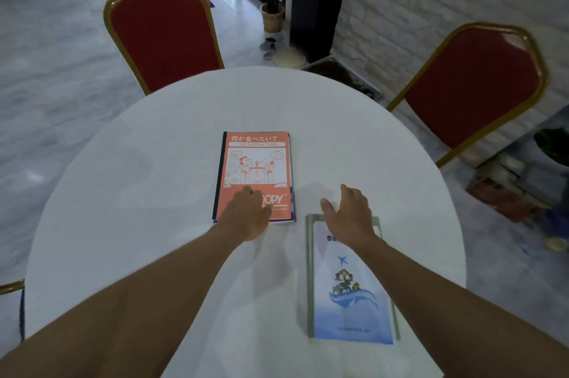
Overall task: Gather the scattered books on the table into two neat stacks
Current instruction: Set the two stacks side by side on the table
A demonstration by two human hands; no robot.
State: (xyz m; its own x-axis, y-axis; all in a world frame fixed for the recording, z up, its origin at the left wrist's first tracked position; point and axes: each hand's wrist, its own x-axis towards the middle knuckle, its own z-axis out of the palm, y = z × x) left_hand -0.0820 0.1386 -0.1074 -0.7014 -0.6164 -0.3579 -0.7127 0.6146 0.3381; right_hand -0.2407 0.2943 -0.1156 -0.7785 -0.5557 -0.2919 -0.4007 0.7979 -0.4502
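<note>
Plainly, both bare arms reach out over the round white table [154,177]. The left hand [246,213] lies palm down on the near end of the orange cartoon-cover notebook [255,162], which tops a small stack at the table's centre, fingers spread flat and gripping nothing. The right hand [349,214] hangs loose and open over the far edge of the pale blue aeroplane-cover booklet [351,300], itself lying on a grey-edged book beneath.

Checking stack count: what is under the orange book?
Under the orange book, thin blue and purple edges of at least one more book show along its right side; covers and count are hidden. The left hand rests on its near end.
</note>
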